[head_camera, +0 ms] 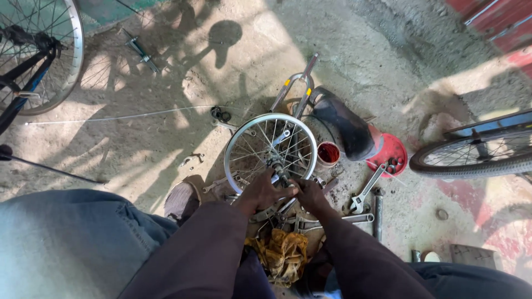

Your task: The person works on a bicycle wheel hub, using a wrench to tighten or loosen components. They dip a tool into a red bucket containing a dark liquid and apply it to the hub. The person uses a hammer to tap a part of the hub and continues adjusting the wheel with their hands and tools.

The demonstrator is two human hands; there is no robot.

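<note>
A big bike wheel (39, 52) with a black tire stands at the top left. Another big wheel (476, 155) sits at the right side, on the dusty ground (183, 66).

Near the middle lies a small silver wheel (270, 150) with thin spokes and no tire. It lies flat on the ground, right in front of the person's knees. A black mudguard (343, 126) lies just beside it on the right, and a silver fork (292, 87) sticks out past the top of the wheel.

A dirty yellow rag (281, 253) lies between the person's arms, close to the body. A red lid (390, 152) with little nuts in it is near the mudguard. A small red cup (328, 154) stands just beside the wheel's rim.

The left hand (265, 194) reaches to the middle of the small wheel. Its fingers are curled around the hub (279, 169), holding it. The right hand (310, 195) is right next to it, touching it, with its fingers closed at the same spot. I cannot tell what it grips.

A silver wrench (364, 191) lies on the ground to the right of the hands. More small tools lie under the hands.
</note>
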